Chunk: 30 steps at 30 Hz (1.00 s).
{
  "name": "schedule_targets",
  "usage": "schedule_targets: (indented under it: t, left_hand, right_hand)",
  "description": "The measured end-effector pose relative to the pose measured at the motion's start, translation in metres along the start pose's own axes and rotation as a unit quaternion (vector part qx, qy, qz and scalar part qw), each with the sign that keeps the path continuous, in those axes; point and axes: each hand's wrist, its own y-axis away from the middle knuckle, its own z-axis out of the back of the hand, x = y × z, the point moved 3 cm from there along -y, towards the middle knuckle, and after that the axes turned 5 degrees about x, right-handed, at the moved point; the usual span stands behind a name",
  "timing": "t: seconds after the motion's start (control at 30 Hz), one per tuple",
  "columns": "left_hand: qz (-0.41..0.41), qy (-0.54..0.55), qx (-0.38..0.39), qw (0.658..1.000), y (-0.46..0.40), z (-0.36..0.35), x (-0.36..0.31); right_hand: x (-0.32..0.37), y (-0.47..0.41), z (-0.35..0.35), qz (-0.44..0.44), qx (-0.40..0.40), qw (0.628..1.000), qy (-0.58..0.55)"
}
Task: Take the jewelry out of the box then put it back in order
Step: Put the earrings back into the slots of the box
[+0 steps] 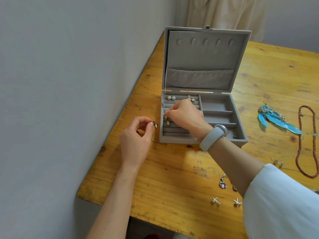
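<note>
The grey jewelry box (222, 116) stands open on the wooden table (172, 169), lid upright. My right hand (184, 114) reaches over its ring rolls and pinches a drop earring (167, 120) that hangs onto the left rolls. Just left of the box, my left hand (136, 135) pinches the matching drop earring (155, 124) above the table. Two pearl studs (170, 97) and a silver piece (191, 98) sit in the back row of the rolls. The compartments on the box's right side look bare.
Right of the box lie blue feather earrings (276, 119) and a brown bead necklace (309, 144). Small silver earrings (222, 183) and cross-shaped studs (215, 200) lie near the front edge, under my right forearm. A grey wall (69, 83) borders the table's left side.
</note>
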Motion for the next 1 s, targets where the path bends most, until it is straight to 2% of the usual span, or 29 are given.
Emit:
schedule_targets:
  t: [0.17,0.3,0.5,0.63,0.7,0.9,1.0]
  left_hand:
    - [0.000,-0.001,-0.001,1.000,0.000,0.000,0.000]
    - [0.002,0.000,0.002,1.000,0.000,0.000,-0.001]
    - [-0.003,-0.006,0.001,1.000,0.000,0.000,0.001]
    - [0.000,-0.001,0.009,1.000,0.001,0.000,0.000]
    - [0.005,0.009,0.011,1.000,0.001,0.002,-0.001]
    - [0.047,0.085,0.015,0.995,-0.001,0.007,-0.006]
    - [0.030,0.064,0.034,0.997,-0.003,0.006,-0.011]
  right_hand:
    - [0.001,0.007,-0.005,0.056,-0.063,0.995,0.057]
    - [-0.003,0.014,-0.004,0.093,-0.106,0.989,0.048]
    - [-0.016,0.029,-0.001,0.181,-0.105,0.978,0.011]
    - [-0.018,0.035,-0.006,0.237,-0.065,0.964,0.105]
    - [-0.018,0.037,-0.006,0.247,-0.058,0.960,0.118]
    - [-0.014,0.040,0.003,0.256,-0.059,0.965,0.023]
    - [-0.006,0.045,0.007,0.255,-0.029,0.966,-0.042]
